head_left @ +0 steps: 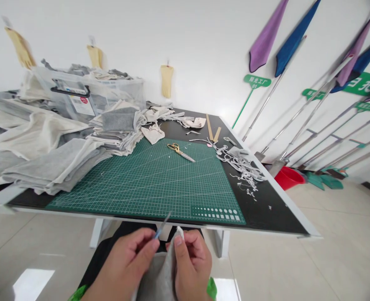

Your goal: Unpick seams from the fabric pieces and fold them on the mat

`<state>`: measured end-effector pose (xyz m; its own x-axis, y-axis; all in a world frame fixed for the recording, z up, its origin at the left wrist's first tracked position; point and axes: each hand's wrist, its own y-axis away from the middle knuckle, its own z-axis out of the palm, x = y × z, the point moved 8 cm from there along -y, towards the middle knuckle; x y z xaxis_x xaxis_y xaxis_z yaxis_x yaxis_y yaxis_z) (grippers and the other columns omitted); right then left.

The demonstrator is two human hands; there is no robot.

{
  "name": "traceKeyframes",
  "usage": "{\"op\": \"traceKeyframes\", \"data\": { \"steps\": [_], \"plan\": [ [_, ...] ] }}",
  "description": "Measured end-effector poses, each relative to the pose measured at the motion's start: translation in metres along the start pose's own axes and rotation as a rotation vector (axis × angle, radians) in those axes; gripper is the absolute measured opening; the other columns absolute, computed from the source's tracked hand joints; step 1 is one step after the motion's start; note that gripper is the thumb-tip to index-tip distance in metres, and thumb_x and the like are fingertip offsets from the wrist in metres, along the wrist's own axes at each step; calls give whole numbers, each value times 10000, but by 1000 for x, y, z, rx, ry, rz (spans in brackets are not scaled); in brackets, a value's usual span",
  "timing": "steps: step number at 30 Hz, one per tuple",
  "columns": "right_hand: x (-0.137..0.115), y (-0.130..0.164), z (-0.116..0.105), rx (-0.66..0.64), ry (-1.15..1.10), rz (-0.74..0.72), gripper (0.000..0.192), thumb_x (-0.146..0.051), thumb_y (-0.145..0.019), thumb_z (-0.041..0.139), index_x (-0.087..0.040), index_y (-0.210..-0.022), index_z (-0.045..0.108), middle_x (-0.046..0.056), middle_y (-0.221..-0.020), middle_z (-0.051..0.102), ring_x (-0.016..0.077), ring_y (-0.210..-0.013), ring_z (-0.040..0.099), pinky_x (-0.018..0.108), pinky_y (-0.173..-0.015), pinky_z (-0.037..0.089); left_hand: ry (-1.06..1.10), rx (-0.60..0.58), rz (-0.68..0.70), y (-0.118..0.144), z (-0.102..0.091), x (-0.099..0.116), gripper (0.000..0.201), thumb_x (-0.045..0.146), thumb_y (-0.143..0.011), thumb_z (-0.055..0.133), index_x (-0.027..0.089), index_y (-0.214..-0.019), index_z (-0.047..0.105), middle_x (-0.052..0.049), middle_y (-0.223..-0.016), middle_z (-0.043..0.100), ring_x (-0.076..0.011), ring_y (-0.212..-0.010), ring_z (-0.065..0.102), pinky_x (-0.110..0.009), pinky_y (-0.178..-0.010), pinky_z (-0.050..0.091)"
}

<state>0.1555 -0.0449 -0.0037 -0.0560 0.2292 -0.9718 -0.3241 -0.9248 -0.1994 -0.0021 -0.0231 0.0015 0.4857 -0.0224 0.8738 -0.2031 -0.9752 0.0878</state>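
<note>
Both hands are low in the head view, in front of the table's near edge. My left hand (127, 263) pinches a thin blue-handled tool (161, 225) that points up toward the table. My right hand (191, 265) grips a piece of grey fabric (160, 280), with its thumb pressed on the cloth's upper edge. The tool's tip is just left of that edge. On the table lies a green cutting mat (153, 184). Gold-handled scissors (180, 151) rest on the mat's far side, out of reach of both hands.
Stacks of grey and cream fabric (47, 154) cover the table's left side, with a clear storage bin (78, 94) behind. White cloth scraps (241, 165) lie at the right edge, and wooden strips (211, 129) farther back. Mops and a red bucket (287, 176) lean by the right wall.
</note>
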Motion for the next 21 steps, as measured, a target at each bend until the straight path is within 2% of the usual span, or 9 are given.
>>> {"op": "traceKeyframes", "data": {
  "steps": [2,4,9,13,21],
  "plan": [
    [-5,1,-2,4,99,-85,195,-320,-860,576,-183,-721,581,-7,-592,583,114,-521,539,205,-499,448,168,-68,34,22,20,9,357,491,-868,447,189,-788,620,15,-609,565,-100,-532,480,-168,-484,391],
    [-9,4,-5,48,191,-138,184,-313,-855,579,-183,-725,596,-4,-599,591,116,-526,547,210,-511,451,268,-90,33,29,26,13,351,487,-860,465,187,-769,622,19,-601,543,-87,-511,437,-156,-464,379],
    [-16,10,-8,165,269,-166,186,-339,-843,583,-192,-735,618,-2,-619,602,121,-553,560,221,-539,443,307,-135,4,25,26,12,352,497,-854,473,180,-771,603,28,-592,479,-79,-513,402,-144,-463,371],
    [-21,10,-5,168,274,-183,188,-334,-849,575,-198,-726,617,-15,-598,586,110,-526,536,216,-524,425,326,-177,-7,26,32,9,352,505,-850,476,177,-764,574,34,-584,447,-80,-519,395,-150,-479,361],
    [-16,13,-5,182,254,-148,196,-349,-843,582,-199,-731,639,1,-630,627,128,-552,585,234,-549,452,317,-165,15,31,34,10,361,508,-870,439,182,-769,557,36,-578,456,-80,-519,402,-160,-487,338]
  ]
}}
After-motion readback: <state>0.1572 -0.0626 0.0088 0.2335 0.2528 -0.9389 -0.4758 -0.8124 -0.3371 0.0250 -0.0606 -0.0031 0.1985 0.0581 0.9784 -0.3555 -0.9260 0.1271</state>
